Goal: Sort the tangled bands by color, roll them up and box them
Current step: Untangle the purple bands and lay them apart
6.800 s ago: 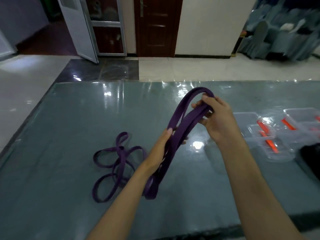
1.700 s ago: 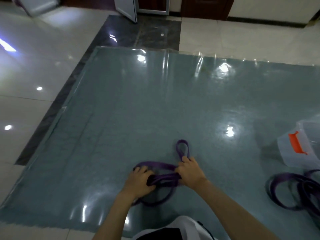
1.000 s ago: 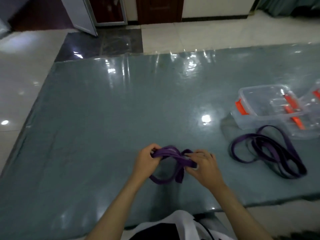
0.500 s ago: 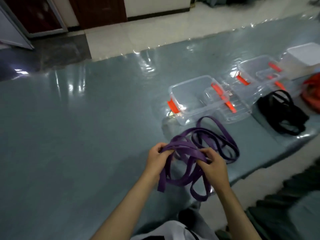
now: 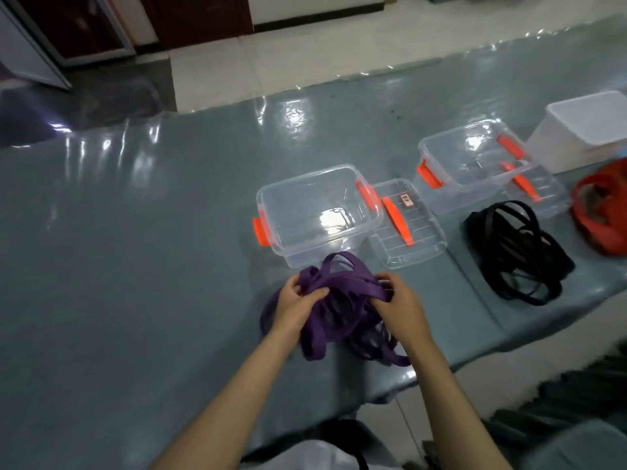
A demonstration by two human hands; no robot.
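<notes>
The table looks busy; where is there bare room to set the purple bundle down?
Left of the left hand and nearest clear box, the table is bare. The right is crowded: lid, second clear box, black bands, red bands, white box.

My left hand (image 5: 294, 308) and right hand (image 5: 400, 308) grip 1 bundle of bands (image 5: 342, 307) on the mat (image 5: 135, 266), directly before 1 open box (image 5: 315, 212). Its lid (image 5: 407, 228) lies just right of it, touching. Further right sit a second box (image 5: 471, 164) and a tub (image 5: 583, 130), with 2 more band heaps (image 5: 522, 252) before them.
</notes>
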